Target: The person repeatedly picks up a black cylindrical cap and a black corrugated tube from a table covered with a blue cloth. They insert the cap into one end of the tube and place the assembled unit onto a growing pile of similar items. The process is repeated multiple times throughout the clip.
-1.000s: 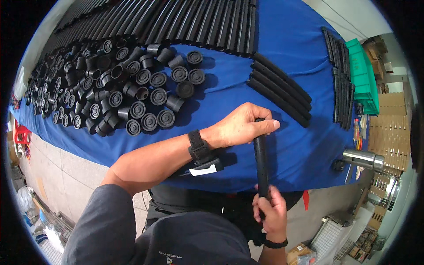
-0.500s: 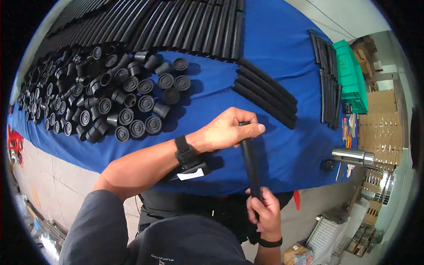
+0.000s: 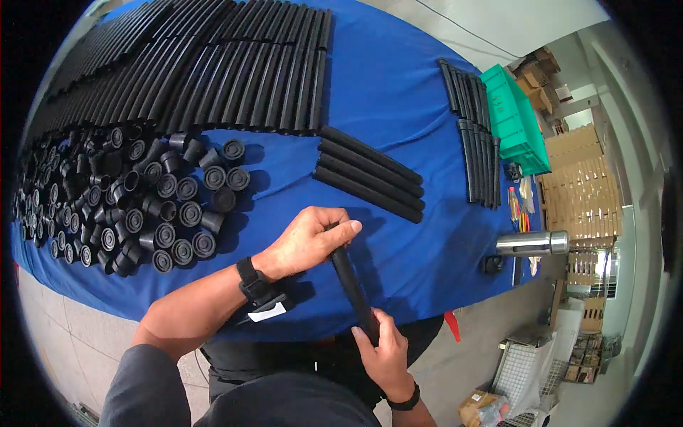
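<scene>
A black tube (image 3: 350, 283) slants across the front of the blue-covered table, gripped by both hands. My left hand (image 3: 307, 240) is closed round its far end, thumb across the top; whether a cap sits under those fingers cannot be seen. Round the near end, close to my body and the table edge, my right hand (image 3: 388, 356) has its fingers wrapped. Just beyond the held tube lie several similar black tubes (image 3: 370, 178), side by side at an angle. To the left spreads a big heap of black round caps (image 3: 165, 235), some upside down, some on their sides.
Long rows of black tubes (image 3: 277, 85) cover the far left of the blue cloth (image 3: 384, 92). At the right are stacked tubes (image 3: 473, 149), a green crate (image 3: 519, 128), a steel flask (image 3: 533, 243) and pens (image 3: 523, 217). Cardboard stacks (image 3: 580, 192) stand beyond.
The view has swung, so the table's contents sit further left and lower in the picture. Both hands keep hold of the same tube, which tilts slightly more now.
</scene>
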Demonstrator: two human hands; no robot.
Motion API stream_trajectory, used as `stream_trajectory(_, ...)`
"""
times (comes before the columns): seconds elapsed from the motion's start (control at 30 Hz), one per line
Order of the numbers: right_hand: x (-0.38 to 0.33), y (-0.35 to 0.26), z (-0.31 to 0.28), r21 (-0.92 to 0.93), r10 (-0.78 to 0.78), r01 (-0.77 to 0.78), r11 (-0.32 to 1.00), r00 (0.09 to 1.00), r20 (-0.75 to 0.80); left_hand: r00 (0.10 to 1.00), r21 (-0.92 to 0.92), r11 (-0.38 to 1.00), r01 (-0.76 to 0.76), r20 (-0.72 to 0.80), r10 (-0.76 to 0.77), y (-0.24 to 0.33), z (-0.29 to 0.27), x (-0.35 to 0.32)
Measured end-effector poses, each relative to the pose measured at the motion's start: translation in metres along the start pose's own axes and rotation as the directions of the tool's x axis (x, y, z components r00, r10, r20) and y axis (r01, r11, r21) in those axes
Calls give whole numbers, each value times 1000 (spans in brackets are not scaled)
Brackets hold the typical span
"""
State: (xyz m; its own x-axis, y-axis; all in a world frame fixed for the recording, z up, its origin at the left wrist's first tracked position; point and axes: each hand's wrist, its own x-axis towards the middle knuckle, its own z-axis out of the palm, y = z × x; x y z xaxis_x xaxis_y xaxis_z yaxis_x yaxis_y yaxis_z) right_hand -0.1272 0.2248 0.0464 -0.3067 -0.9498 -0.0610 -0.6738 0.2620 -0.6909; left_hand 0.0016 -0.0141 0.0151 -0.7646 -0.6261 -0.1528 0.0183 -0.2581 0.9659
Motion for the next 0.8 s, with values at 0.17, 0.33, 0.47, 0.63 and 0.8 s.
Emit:
stream_trajectory(0.17, 0, 2, -26, 514, 310, -516, 686, 845, 435, 996, -190, 981, 31, 89, -15, 0, -4, -2)
stream_trajectory(0.33, 4, 4, -16, 80, 74, -83, 993, 991, 109, 1000, -93, 996, -15, 14, 17, -6, 1, 0)
stream_trajectory(0.47, 6, -6, -29, 542, 340, -623, 564, 773, 535, 999, -159, 987, 22, 38, -16, 1, -2, -2)
stream_trajectory(0.63, 5, -4, -16, 139, 102, -120, 983, 986, 128, 1000, -141, 990, -13, 10, 14, -6, 1, 1)
stream_trajectory(0.8, 10, -1, -32, 517, 321, -588, 622, 794, 516, 999, -262, 964, 30, 47, -18, 4, 3, -4)
